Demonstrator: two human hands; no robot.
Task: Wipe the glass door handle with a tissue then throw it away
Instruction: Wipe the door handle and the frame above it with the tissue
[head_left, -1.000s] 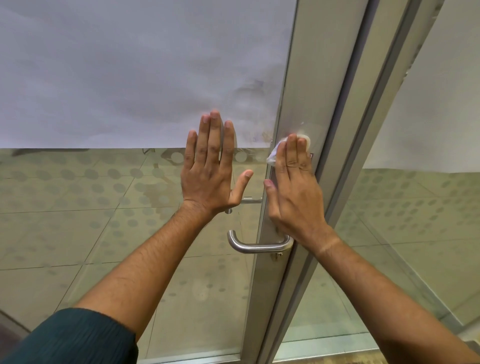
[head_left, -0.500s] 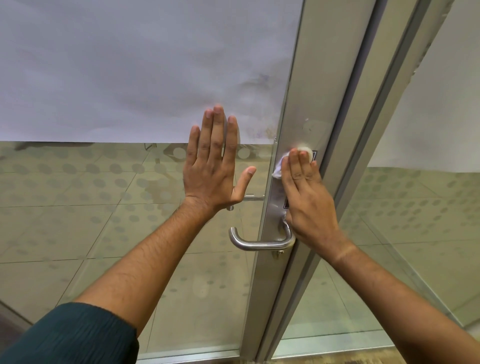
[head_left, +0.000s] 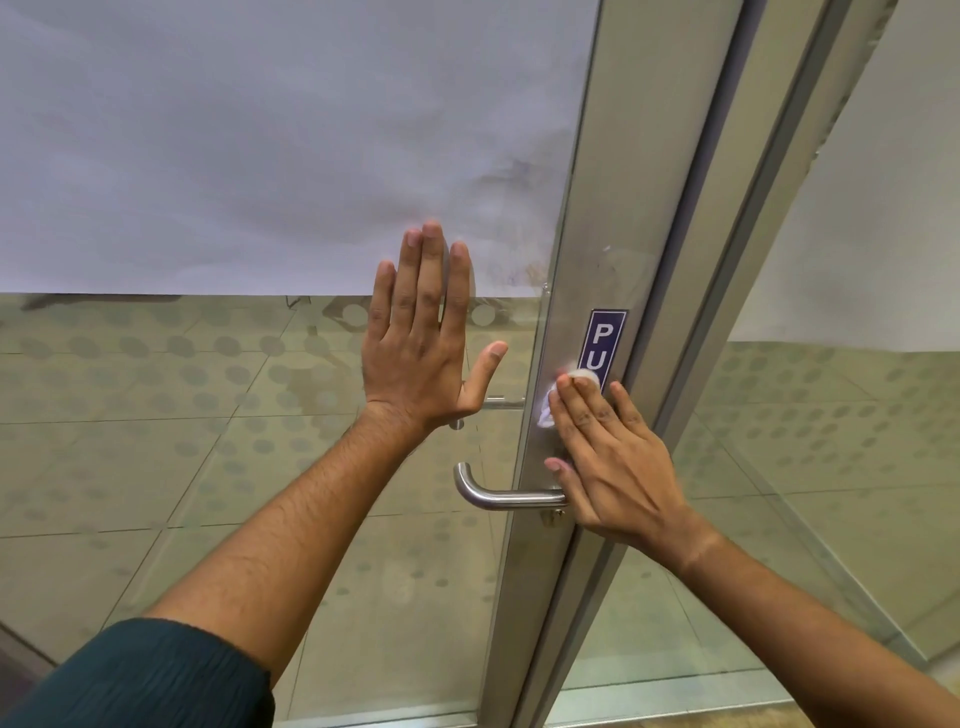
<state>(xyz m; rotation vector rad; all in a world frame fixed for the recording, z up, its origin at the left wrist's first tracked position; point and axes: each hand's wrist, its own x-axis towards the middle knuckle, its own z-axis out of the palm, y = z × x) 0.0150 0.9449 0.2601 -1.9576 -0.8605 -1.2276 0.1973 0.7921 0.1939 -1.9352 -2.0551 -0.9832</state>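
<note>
A glass door with a brushed metal frame (head_left: 613, 218) fills the view. Its steel lever handle (head_left: 498, 496) points left from the frame. My right hand (head_left: 613, 457) lies flat on the frame just above the handle's base and presses a crumpled white tissue (head_left: 558, 395) against the metal under its fingertips. My left hand (head_left: 421, 338) rests flat on the glass to the left of the frame, fingers spread upward, holding nothing.
A blue sticker with white letters "PU" (head_left: 605, 338) sits on the frame above my right fingers. Frosted film (head_left: 260, 145) covers the upper glass. A second glass panel (head_left: 831, 415) stands at the right. Tiled floor shows through the lower glass.
My right hand has slid down the metal frame with the tissue, uncovering the blue sticker and ending just above the handle. My left hand has stayed flat on the glass.
</note>
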